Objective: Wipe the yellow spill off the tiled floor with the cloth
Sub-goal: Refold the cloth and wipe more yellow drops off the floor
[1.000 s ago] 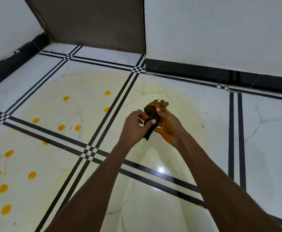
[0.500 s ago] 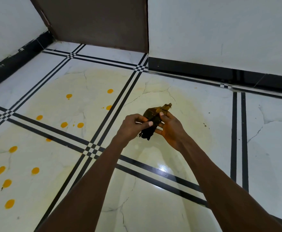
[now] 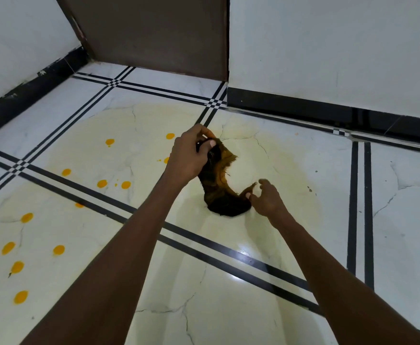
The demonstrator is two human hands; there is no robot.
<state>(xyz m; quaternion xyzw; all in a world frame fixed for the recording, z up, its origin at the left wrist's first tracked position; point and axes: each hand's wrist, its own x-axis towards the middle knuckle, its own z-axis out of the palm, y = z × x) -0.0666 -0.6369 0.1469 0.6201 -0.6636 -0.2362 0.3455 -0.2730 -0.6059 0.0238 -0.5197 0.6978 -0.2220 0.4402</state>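
Cloth (image 3: pixel 219 192) looks soaked and totally limp, sagging onto the tiled floor (image 3: pixel 403 220) between the hands. Left hand (image 3: pixel 189 158) grips the top end, right hand (image 3: pixel 266 199) seems to pinch the bottom corner. I'd bunch it before hitting the yellow spill (image 3: pixel 102 183).

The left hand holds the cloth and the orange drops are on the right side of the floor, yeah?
No: in the head view the left hand holds the cloth, but the orange drops are on the left side of the floor.
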